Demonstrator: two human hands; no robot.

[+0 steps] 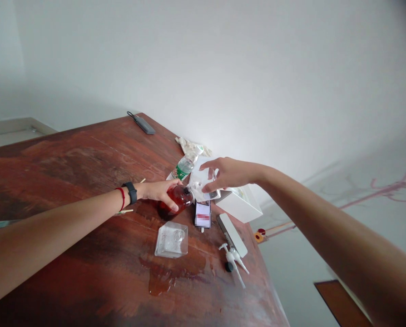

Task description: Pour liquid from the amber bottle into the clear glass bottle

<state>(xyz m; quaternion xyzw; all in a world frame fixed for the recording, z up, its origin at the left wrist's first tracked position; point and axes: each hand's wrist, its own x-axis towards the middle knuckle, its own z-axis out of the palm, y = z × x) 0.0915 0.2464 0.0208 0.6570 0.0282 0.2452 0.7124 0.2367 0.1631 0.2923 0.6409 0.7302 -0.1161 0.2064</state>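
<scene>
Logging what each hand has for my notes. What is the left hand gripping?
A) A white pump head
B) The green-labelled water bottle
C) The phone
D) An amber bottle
D: the left hand is wrapped around the amber bottle, which shows reddish liquid inside.

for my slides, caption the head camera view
Left hand grips an amber bottle as right hand holds a clear pouch at its neck

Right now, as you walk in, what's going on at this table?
A person stands at a reddish wooden table. Their left hand grips an amber bottle lying tilted, its neck at a clear plastic pouch held by their right hand. A puddle of liquid lies on the tabletop, near a clear square glass bottle and two white pump heads.
</scene>
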